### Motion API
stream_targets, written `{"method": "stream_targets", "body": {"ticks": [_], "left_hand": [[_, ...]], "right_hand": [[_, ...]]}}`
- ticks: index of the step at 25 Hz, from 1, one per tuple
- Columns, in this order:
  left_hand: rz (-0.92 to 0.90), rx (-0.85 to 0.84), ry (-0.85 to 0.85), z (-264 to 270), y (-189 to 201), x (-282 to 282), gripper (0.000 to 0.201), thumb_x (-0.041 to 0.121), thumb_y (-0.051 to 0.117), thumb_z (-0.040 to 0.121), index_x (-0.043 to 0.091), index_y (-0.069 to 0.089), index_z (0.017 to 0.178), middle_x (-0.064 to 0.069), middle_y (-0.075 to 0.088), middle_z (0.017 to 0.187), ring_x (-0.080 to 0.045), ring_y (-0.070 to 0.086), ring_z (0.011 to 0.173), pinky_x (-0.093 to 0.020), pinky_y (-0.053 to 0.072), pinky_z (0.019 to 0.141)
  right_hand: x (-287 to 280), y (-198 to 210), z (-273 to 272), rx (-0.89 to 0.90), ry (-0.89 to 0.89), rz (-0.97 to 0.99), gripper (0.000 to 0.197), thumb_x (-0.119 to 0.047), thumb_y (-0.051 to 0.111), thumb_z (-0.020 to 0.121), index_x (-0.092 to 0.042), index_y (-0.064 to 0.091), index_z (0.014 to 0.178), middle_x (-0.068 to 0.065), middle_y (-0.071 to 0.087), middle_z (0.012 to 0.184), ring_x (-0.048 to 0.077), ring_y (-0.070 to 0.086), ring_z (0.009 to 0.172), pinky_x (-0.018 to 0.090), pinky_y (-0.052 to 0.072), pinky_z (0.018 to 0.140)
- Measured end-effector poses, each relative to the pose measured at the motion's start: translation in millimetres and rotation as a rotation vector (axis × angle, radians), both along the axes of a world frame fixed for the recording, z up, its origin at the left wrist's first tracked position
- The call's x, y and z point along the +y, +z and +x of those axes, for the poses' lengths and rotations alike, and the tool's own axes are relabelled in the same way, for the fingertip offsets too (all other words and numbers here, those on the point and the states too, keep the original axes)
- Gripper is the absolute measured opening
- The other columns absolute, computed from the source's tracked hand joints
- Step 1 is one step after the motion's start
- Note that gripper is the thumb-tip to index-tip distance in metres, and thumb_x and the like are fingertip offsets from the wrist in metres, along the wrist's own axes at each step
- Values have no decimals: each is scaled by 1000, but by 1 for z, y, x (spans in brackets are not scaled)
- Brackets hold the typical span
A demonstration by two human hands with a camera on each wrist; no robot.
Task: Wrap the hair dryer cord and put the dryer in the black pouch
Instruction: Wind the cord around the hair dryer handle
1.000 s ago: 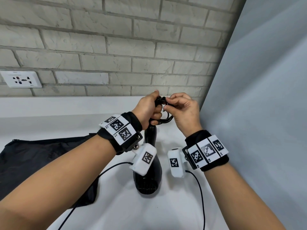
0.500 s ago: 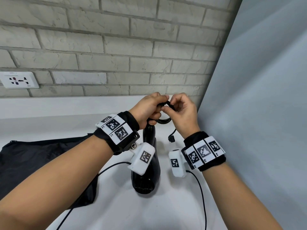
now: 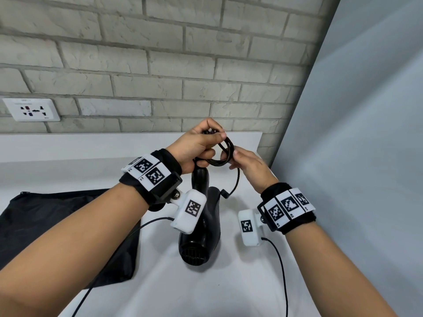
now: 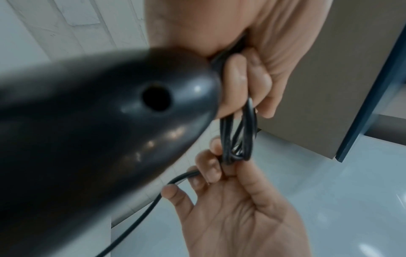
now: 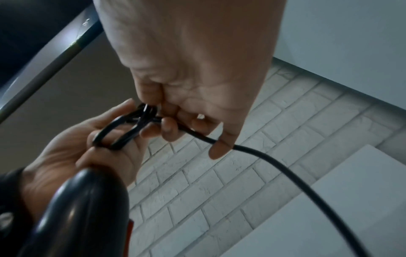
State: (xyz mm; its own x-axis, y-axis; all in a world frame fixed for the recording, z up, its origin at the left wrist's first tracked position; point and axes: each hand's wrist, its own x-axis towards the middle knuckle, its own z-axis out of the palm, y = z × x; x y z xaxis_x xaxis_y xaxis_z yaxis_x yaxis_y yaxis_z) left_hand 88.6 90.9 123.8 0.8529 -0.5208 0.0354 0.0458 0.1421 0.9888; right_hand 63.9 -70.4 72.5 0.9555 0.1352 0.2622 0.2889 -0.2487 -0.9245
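A black hair dryer (image 3: pixel 201 234) hangs handle-up above the white counter, its nozzle grille facing me. My left hand (image 3: pixel 196 148) grips the top of the handle together with the coiled black cord (image 3: pixel 223 154). In the left wrist view the cord loops (image 4: pixel 238 139) run down from its fingers beside the blurred dryer handle (image 4: pixel 98 130). My right hand (image 3: pixel 248 167) pinches the loops at their right side; the right wrist view shows the cord (image 5: pixel 274 167) trailing off from its fingers (image 5: pixel 169 130). The plug (image 3: pixel 225 193) dangles beside the dryer. The black pouch (image 3: pixel 57 227) lies flat at the left.
A white wall socket (image 3: pixel 32 109) sits on the brick wall (image 3: pixel 206 65) at the left. A grey panel (image 3: pixel 366 156) closes off the right side. The white counter (image 3: pixel 68 161) runs back to the wall. Thin camera cables (image 3: pixel 280 271) hang from both wrists.
The right hand has dropped lower and to the right along the loops. The free cord end with the plug has come into sight beside the dryer. The left hand keeps its hold.
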Motion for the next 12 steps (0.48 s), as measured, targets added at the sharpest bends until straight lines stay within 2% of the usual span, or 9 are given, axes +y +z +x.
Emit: {"method": "stream_targets", "body": {"ticks": [2,3,5,6,8,9,10,12], "left_hand": [[-3,7,-7,-1,1,2,26,15,51,93,22,46,68,11,23,41,-2,16,30,-11,11,41],[1,13,-14,-3,2,2,27,19,50,93,22,45,67,11,22,41,-2,15,30,-11,11,41],[16,35,-27,-7,4,0,28,34,45,94,23,45,68,11,21,39,-3,14,30,-11,11,40],[23,46,-30,-8,5,-1,30,38,43,95,23,44,69,10,21,38,-4,14,29,-11,11,40],[42,56,-39,-10,6,-4,32,35,42,95,22,41,66,10,22,36,-4,15,29,-10,11,40],[58,60,-42,-10,6,-5,32,33,42,95,22,40,65,10,22,36,-5,15,29,-12,11,40],[74,66,-38,-10,5,-6,32,32,43,94,21,40,64,10,21,36,-5,15,29,-13,11,40],[84,76,-16,-11,5,-9,34,32,44,94,21,37,62,10,20,37,-5,14,30,-14,11,39]], "right_hand": [[-3,2,3,-4,51,-1,28,-57,53,79,-30,61,79,-21,65,75,-6,54,74,15,43,70],[-4,3,4,-9,47,-17,27,-56,56,77,-30,62,78,-22,66,72,-7,55,72,14,44,67],[-6,6,7,-6,14,-63,16,-30,53,88,-26,62,75,-23,65,66,-8,54,67,16,43,66],[-7,8,8,-9,-10,-94,23,-16,49,91,-24,61,73,-23,65,63,-9,54,66,15,41,68],[-7,16,9,-40,-59,-171,31,-7,47,92,-24,61,70,-20,65,62,-10,53,67,8,40,73],[-7,21,10,-76,-107,-243,32,-10,48,91,-27,62,68,-15,66,63,-9,53,69,10,39,75],[-8,26,10,-122,-178,-338,30,-14,51,90,-31,63,69,-9,68,67,-4,53,73,16,40,77],[-8,38,11,-209,-292,-468,19,-22,54,87,-26,71,78,2,71,77,12,57,79,31,45,81]]}}
